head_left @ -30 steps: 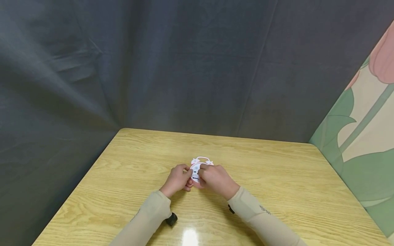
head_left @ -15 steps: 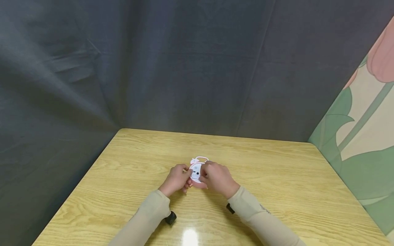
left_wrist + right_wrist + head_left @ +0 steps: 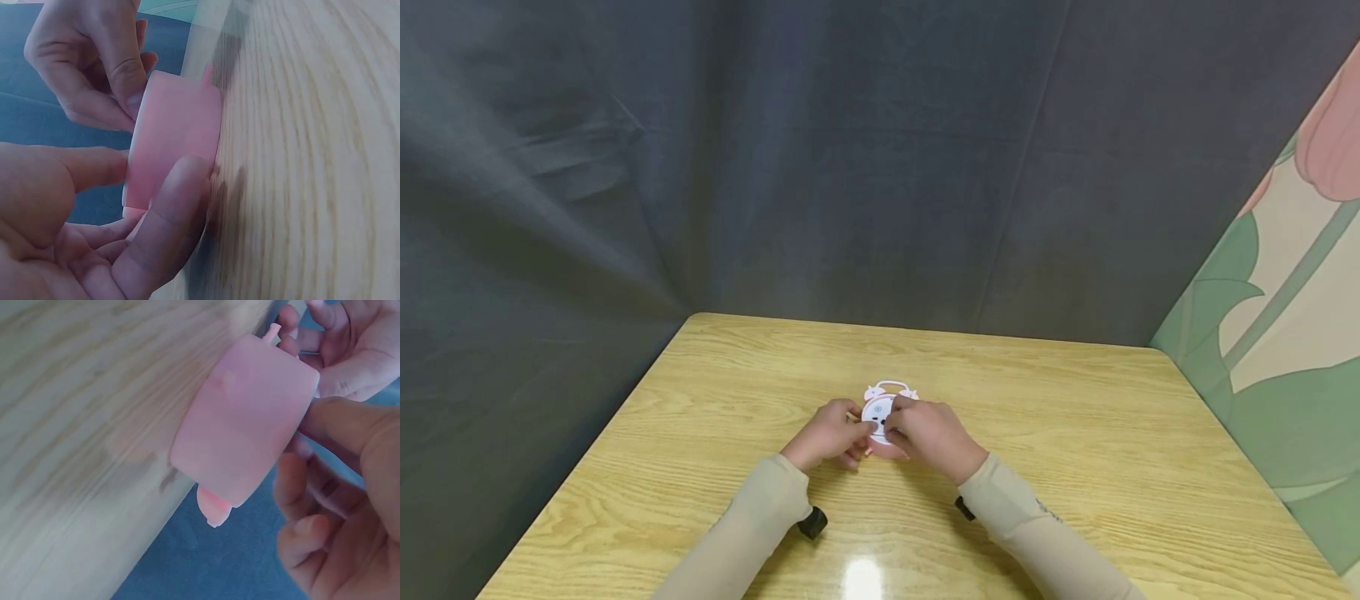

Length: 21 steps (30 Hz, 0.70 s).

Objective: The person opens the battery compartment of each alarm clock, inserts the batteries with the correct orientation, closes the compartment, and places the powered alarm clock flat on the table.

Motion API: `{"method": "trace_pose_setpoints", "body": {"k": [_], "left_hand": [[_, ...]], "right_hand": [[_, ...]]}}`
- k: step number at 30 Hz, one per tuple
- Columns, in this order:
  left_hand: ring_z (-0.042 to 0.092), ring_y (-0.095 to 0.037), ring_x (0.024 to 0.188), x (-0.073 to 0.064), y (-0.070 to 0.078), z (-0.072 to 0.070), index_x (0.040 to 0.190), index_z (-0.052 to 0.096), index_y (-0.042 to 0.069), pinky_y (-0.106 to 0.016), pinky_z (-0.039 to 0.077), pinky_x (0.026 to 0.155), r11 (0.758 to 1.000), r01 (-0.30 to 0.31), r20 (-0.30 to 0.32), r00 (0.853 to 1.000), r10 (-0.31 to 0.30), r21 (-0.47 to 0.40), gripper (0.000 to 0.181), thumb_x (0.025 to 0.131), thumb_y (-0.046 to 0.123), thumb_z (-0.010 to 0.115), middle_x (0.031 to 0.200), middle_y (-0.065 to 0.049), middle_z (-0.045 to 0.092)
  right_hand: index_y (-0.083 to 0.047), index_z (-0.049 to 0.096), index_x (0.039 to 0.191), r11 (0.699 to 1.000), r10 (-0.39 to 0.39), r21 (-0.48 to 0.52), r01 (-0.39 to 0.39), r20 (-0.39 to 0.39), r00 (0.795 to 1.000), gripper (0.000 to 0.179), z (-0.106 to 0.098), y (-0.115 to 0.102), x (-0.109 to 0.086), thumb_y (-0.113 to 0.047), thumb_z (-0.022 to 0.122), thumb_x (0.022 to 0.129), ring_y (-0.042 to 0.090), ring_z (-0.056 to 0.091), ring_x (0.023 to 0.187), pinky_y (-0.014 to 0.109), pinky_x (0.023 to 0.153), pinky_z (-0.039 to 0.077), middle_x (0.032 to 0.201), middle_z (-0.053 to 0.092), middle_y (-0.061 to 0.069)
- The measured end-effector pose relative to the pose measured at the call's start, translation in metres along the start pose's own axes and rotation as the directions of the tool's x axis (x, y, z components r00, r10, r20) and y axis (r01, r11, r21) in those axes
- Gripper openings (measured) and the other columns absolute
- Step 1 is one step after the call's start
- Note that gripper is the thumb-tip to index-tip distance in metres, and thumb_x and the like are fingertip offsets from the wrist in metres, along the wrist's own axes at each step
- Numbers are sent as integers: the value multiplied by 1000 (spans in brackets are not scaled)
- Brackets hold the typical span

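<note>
A pink alarm clock with a white back, two bells and a handle lies face down on the table. My left hand grips its left side, thumb on the back and fingers against the pink side wall. From the right, my right hand has its thumb and forefinger pinched together at the back, right by a small black spot. What sits between those fingertips is hidden. One small foot and one bell show beyond the clock's side in the right wrist view.
The wood-grain table reaches well past the clock on every side. A dark curtain hangs behind its back edge and along the left. A wall with a tulip pattern borders the right side.
My left thumb has slid inward over the clock's white back. The right hand has turned and shifted slightly at the back, uncovering the right bell again. The clock stays in nearly the same place.
</note>
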<state>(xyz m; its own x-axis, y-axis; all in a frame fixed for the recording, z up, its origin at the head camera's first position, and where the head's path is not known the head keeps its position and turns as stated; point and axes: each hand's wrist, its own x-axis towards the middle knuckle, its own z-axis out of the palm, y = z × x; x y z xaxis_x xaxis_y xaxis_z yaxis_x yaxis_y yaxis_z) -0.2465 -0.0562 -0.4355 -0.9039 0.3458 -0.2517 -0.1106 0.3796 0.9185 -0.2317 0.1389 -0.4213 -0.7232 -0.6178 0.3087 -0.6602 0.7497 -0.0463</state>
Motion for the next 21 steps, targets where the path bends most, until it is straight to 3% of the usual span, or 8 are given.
{"method": "trace_pose_setpoints", "body": {"k": [4, 11, 13, 16, 18, 21], "left_hand": [[63, -18, 60, 2, -2, 1, 110, 54, -1, -32, 61, 54, 1000, 10, -5, 1000, -10, -25, 22, 99, 17, 61, 79, -13, 65], [62, -18, 59, 0, -2, 2, 113, 53, -1, -32, 61, 53, 999, 12, -16, 1000, -13, -37, 24, 100, 17, 60, 78, -13, 64], [61, -18, 58, -2, -1, 3, 115, 52, -2, -32, 61, 53, 999, 14, -21, 1000, -15, -47, 25, 100, 17, 60, 78, -13, 63], [61, -17, 57, -3, 1, 4, 115, 52, -2, -32, 61, 53, 998, 19, -27, 999, -21, -58, 25, 99, 16, 60, 77, -13, 64], [61, -17, 58, -4, 1, 5, 115, 51, -2, -32, 61, 53, 998, 16, -30, 999, -18, -54, 25, 99, 15, 61, 78, -14, 64], [61, -17, 57, -4, 2, 6, 115, 51, -3, -32, 62, 54, 999, 12, -36, 999, -14, -53, 25, 99, 14, 61, 80, -16, 65]], "right_hand": [[-22, 68, 73, 993, -64, -105, 59, -46, 997, 19, 4, 1, -1, -4, 74, 78, 2, 40, 54, 17, 43, 35, 77, 55, -8], [-20, 62, 69, 988, -103, -121, 94, -79, 991, 20, 4, 1, 0, -5, 73, 75, 2, 39, 54, 16, 43, 33, 73, 51, -8], [-19, 63, 70, 997, -53, -65, 49, -63, 997, 18, 3, 0, 1, -6, 73, 77, 2, 41, 56, 16, 44, 36, 73, 52, -8], [-15, 68, 80, 987, 131, 95, -131, 1, 991, 9, 2, -1, 2, -11, 76, 80, 5, 46, 61, 20, 49, 42, 78, 54, -6], [-9, 69, 95, 933, 298, 193, -303, 55, 953, 22, 2, 0, 3, -21, 81, 81, 10, 52, 66, 25, 53, 48, 84, 58, 0], [0, 57, 129, 807, 505, 262, -529, 159, 848, 70, 3, 5, 3, -38, 85, 77, 20, 61, 80, 37, 65, 56, 105, 63, 13]]}}
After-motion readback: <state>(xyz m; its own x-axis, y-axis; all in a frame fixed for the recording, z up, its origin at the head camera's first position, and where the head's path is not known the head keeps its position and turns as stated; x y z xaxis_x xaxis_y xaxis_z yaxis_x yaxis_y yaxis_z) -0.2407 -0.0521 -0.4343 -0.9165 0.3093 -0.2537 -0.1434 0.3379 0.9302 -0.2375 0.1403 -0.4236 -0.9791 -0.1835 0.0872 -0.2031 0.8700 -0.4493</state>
